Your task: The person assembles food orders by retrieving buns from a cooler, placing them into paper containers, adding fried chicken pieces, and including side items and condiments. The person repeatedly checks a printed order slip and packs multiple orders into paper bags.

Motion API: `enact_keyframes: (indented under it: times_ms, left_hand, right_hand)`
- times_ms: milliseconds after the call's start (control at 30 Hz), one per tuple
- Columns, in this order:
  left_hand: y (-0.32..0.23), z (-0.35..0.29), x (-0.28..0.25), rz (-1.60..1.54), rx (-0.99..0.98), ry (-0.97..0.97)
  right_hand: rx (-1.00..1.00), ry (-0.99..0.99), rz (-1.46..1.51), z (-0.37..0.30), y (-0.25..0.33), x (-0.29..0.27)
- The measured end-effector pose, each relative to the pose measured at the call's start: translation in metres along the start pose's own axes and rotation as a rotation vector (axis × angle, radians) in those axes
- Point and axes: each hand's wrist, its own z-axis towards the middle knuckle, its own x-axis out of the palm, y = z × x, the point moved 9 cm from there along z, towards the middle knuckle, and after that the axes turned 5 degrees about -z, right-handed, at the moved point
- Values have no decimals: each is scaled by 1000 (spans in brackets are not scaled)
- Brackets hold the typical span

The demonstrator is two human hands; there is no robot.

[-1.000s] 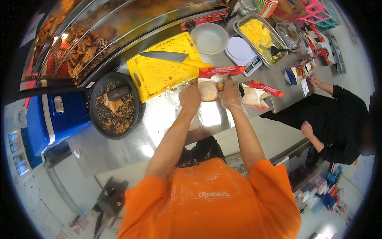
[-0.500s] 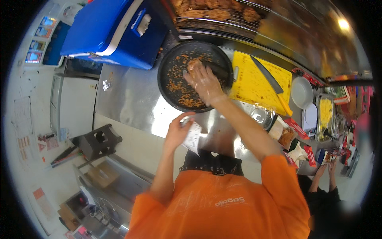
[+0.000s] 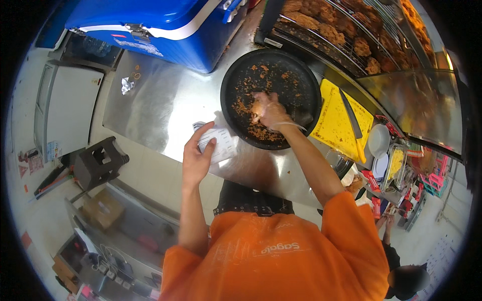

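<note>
A white printed paper slip is held in my left hand, the thumb pressed on its face, beside the near left side of a large round black pan. My right hand, in a clear plastic glove, reaches down into that pan with its fingers curled. Motion blurs the fingertips, and what they close on cannot be made out. Orange-brown fried crumbs lie scattered over the pan's floor around the hand.
Right of the pan, a knife with a yellow handle lies on a yellow cutting board. A blue cooler stands back left, a display case with fried pieces back right. Another person is at the far right.
My view has swung to the right. My left hand has brought the paper slip up, its printed face now showing. My right hand's fingers, spread before over the pan, are now curled lower in it.
</note>
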Motion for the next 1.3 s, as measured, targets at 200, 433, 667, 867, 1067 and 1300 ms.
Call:
enact_keyframes:
  times_ms: [200,433,667,867,1067,1300]
  left_hand:
    - [-31,11,21,-104,-75,305]
    - [-76,-7,85,-13,102,480]
    - [-58,-69,236,130,274,666]
    - [66,-195,452,474,279,838]
    - [184,-283,633,1155,403,871]
    - [216,-282,648,1334,255,774]
  right_hand:
    - [-27,-23,1199,-23,-21,-12]
    - [-347,-238,1677,-148,-66,-53]
    - [112,-430,1637,-360,-179,27]
    - [467,-610,1474,-535,-351,85]
    - [508,-649,1084,-555,-489,42]
    - [903,-610,321,-587,-545,58]
